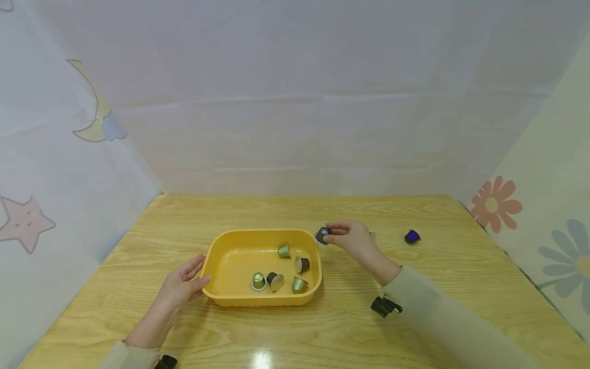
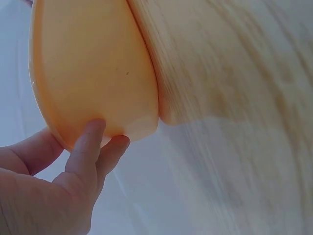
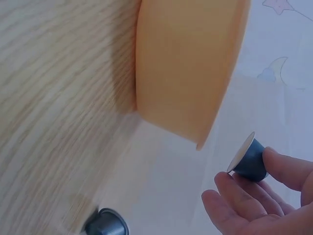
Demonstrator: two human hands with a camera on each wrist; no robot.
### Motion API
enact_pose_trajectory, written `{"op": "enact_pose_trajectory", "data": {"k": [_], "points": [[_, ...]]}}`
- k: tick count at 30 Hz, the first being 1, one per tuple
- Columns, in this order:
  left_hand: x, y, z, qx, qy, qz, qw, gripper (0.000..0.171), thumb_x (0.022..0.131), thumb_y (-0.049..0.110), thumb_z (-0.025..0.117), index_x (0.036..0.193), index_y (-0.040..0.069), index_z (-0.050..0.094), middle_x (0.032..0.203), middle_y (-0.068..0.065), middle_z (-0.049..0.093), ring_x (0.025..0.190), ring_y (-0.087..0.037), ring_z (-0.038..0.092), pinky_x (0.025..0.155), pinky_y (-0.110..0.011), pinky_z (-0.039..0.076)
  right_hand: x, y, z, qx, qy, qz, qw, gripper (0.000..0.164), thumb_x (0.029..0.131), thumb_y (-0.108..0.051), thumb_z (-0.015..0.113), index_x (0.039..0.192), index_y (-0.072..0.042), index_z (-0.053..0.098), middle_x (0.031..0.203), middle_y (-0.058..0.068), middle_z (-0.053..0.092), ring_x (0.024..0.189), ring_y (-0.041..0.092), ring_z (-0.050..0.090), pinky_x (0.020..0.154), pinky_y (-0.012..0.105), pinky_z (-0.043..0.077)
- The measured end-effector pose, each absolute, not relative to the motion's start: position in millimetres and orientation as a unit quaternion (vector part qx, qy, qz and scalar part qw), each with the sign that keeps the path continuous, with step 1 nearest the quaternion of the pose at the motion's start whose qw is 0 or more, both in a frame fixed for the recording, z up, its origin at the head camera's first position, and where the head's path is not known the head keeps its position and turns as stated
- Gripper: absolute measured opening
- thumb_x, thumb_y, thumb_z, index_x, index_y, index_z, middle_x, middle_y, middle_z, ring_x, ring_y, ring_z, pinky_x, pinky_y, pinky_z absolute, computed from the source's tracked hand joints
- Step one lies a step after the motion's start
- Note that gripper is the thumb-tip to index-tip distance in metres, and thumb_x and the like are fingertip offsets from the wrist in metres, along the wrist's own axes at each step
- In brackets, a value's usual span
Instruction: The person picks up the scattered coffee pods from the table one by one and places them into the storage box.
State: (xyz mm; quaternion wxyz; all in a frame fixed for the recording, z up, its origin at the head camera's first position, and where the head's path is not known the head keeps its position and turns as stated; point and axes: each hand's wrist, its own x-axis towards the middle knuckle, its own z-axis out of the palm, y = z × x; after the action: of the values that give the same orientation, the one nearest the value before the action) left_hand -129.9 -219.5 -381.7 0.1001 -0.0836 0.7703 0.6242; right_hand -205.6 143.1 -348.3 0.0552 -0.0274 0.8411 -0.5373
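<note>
My right hand (image 1: 355, 238) pinches a dark coffee capsule (image 1: 322, 235) between thumb and fingers, just outside the right rim of a yellow plastic tub (image 1: 260, 301). In the right wrist view the capsule (image 3: 252, 164) is tilted, its pale lid facing the tub. At the tub's left end, my left hand (image 1: 182, 284) grips the rim, with the thumb over the edge and fingers (image 2: 88, 147) against the outer wall. Inside lie green capsules (image 1: 283, 250) and dark capsules (image 1: 301, 264), mostly toward the right side.
A deep blue capsule (image 1: 412, 236) lies on the wooden table (image 1: 359, 328) to the right. The right wrist view shows a dark capsule (image 3: 106, 223) on the tabletop. Pale printed cloth (image 1: 295, 128) stands behind and at both sides.
</note>
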Motion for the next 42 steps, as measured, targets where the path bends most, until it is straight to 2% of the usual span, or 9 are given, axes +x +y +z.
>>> {"op": "enact_pose_trajectory", "data": {"k": [6,14,19,25,32,42], "points": [[-131.0,-219.0,-379.6,-0.078,0.782,0.61,0.101,0.065,0.099,0.001,0.053,0.153,-0.003,0.018,0.156,-0.022,0.02,0.135,-0.041,0.035,0.092,-0.035,0.053,-206.2,129.9,-345.1,-0.031,0.826,-0.559,0.06,0.04,0.09,-0.007,0.07,0.127,0.006,0.06,0.121,0.022,0.064,0.113,0.033,0.061,0.096,0.042,0.05],[-130.8,-220.1,-378.0,-0.065,0.789,0.601,0.109,0.066,0.099,0.001,0.053,0.153,-0.003,0.017,0.156,-0.023,0.018,0.138,-0.042,0.029,0.101,-0.044,0.046,-209.6,105.4,-343.6,-0.044,0.821,-0.564,0.07,0.036,0.089,-0.003,0.071,0.124,0.004,0.064,0.118,0.02,0.066,0.111,0.031,0.062,0.095,0.04,0.051],[-129.5,-221.3,-378.9,-0.066,0.792,0.597,0.113,0.065,0.099,0.003,0.054,0.153,-0.003,0.018,0.156,-0.024,0.018,0.139,-0.043,0.027,0.102,-0.045,0.045,-211.2,88.6,-344.1,-0.045,0.811,-0.577,0.081,0.036,0.086,-0.001,0.072,0.121,0.003,0.066,0.117,0.019,0.067,0.109,0.03,0.063,0.091,0.036,0.054],[-129.4,-222.0,-379.6,-0.069,0.791,0.598,0.114,0.065,0.099,0.004,0.054,0.152,-0.003,0.019,0.155,-0.025,0.019,0.137,-0.044,0.03,0.098,-0.042,0.049,-212.7,71.6,-346.4,-0.061,0.8,-0.588,0.097,0.033,0.086,0.002,0.072,0.118,0.004,0.067,0.114,0.018,0.068,0.107,0.029,0.064,0.087,0.033,0.056],[-131.0,-222.0,-380.4,-0.066,0.784,0.606,0.114,0.062,0.1,0.003,0.052,0.152,-0.005,0.02,0.154,-0.027,0.019,0.136,-0.043,0.033,0.092,-0.033,0.053,-214.3,56.2,-349.8,-0.074,0.802,-0.58,0.123,0.034,0.086,0.002,0.071,0.12,0.005,0.065,0.115,0.018,0.068,0.106,0.028,0.065,0.089,0.035,0.055],[-129.1,-221.9,-380.0,-0.071,0.783,0.606,0.118,0.061,0.1,0.005,0.053,0.152,-0.004,0.022,0.153,-0.027,0.021,0.133,-0.042,0.038,0.092,-0.036,0.053,-217.9,43.5,-357.4,-0.089,0.815,-0.557,0.132,0.032,0.086,0.001,0.072,0.118,0.005,0.066,0.114,0.017,0.067,0.106,0.028,0.065,0.086,0.031,0.056]]}}
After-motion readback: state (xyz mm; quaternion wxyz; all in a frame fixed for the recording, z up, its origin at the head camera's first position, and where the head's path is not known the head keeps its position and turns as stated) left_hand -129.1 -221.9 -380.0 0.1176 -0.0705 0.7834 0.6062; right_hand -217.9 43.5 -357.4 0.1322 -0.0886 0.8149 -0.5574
